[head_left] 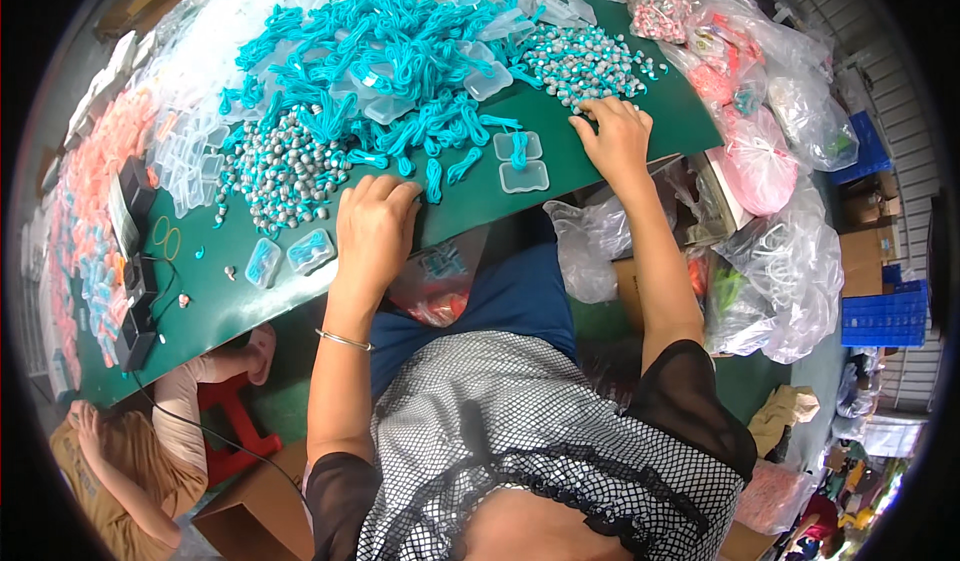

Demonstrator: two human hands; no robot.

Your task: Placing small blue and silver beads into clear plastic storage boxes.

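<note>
My left hand (375, 229) rests at the table's near edge with its fingers curled together. Its fingertips are hidden, so anything in them does not show. Folded teal cords (433, 179) lie just beyond it. My right hand (617, 141) is at the near side of a pile of small grey-and-teal plugs (585, 66), thumb and fingers bent close together. Whether a plug is between them I cannot make out. Between my hands an opened clear plastic case (524, 177) lies flat, a folded teal cord (519, 148) across its farther half.
A large heap of teal cords (380, 41) covers the green table (240, 301). Another plug pile (285, 166) and two filled cases (310, 249) lie at left. Plastic bags (775, 271) crowd the right side. Another person (125, 471) sits at lower left.
</note>
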